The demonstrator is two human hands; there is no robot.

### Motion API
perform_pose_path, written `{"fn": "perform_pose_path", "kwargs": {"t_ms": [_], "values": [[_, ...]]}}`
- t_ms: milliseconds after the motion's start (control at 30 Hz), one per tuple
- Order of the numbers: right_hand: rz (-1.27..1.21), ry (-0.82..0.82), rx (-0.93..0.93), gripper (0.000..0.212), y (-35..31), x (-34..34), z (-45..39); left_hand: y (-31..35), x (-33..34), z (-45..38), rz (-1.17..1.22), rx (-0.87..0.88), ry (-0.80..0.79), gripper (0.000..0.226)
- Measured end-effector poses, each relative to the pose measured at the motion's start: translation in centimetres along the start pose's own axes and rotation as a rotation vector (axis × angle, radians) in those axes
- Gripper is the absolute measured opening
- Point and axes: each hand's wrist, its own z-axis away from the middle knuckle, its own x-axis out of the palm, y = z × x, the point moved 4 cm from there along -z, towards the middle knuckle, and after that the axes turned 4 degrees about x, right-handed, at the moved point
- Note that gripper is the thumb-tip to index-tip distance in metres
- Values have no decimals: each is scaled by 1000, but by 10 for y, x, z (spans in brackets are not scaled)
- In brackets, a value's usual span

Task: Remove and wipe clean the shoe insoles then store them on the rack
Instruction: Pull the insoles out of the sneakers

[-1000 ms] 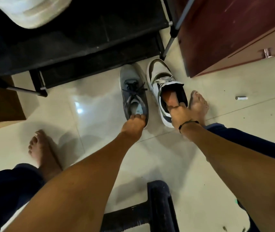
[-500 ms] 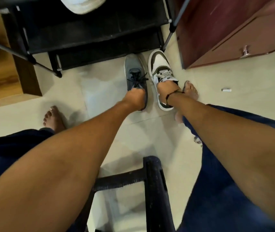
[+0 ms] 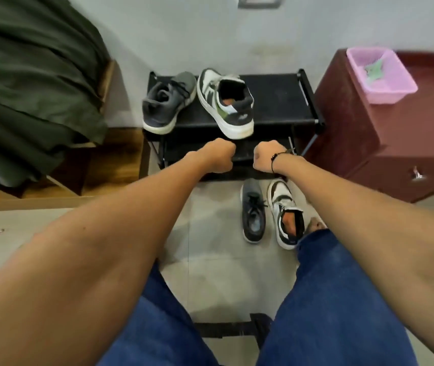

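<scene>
Insoles sit inside their shoes, none yet out: the orange insole (image 3: 290, 225) shows through the collar of the white-and-grey sneaker (image 3: 284, 212) on the floor at centre right, beside the dark grey laced sneaker (image 3: 253, 211). Largest of the task's things, the black fabric-shelved shoe rack (image 3: 274, 101) at upper centre carries the matching grey sneaker (image 3: 167, 104) and white, green-striped sneaker (image 3: 225, 101), an orange lining glimpsed inside that one too. Both hands, left (image 3: 217, 154) and right (image 3: 266, 158), hover in front of the rack's lower shelf, fingers curled into fists and gripping nothing visible. Judging by this, removal has barely begun; next calls for reaching into a collar and pinching an insole's heel edge.
</scene>
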Motion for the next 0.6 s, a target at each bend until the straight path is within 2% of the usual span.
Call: {"fn": "perform_pose_path", "kwargs": {"t_ms": [133, 267, 367, 467, 600], "values": [[51, 110, -52, 27, -39, -54, 4, -23, -56, 23, -72, 3, 119, 33], [39, 254, -107, 12, -75, -99, 5, -51, -99, 38, -91, -31, 224, 26], [80, 332, -113, 21, -88, -113, -8, -76, -111, 38, -121, -92, 261, 16], [111, 332, -63, 27, -90, -114, -22, -104, -111, 25, -100, -155, 261, 26], [19, 216, 37, 42, -79, -96, -66, -144, -97, -6, -67, -204, 181, 33]]}}
